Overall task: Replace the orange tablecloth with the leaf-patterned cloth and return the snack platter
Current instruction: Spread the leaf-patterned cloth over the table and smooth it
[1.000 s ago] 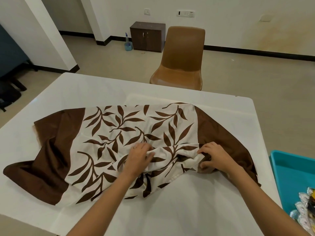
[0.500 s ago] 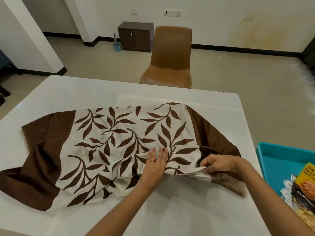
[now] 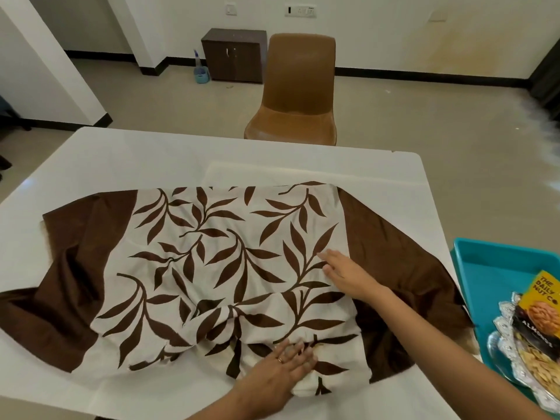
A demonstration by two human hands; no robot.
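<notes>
- The leaf-patterned cloth lay across the middle and near half of the white table. There was one cloth, with a cream centre of brown leaves and a plain brown band at its left and right ends.
- It was not flat when I looked. The near edge was bunched and folded toward the near right, and creases ran through the centre.
- I judged it light, soft and limp. It would drape, wrinkle and slide easily on the smooth top, with nothing in it to break.
- The best hold, by my reckoning, was a pinch on the hem of each brown band, one per hand, drawing outward.
- The left hand lay flat on the bunched near edge with its fingers straight and together. It pressed down and gripped nothing, and I saw a ring on one finger.
- The right hand rested palm down farther in, on the cream panel just beside the right band. Its fingers were extended and held nothing.
- I counted two hands, both on the cloth and apart from each other.
- I saw no orange tablecloth.
- One snack platter, silver with a scalloped rim, sat in a teal tray off the table's near right, cut by the frame edge.
- I made out at least two packets on it, one of them yellow and black. I could not count the rest.
- Beyond the far edge stood one brown chair.
- One dark cabinet stood by the far wall, with one spray bottle just left of it.
</notes>
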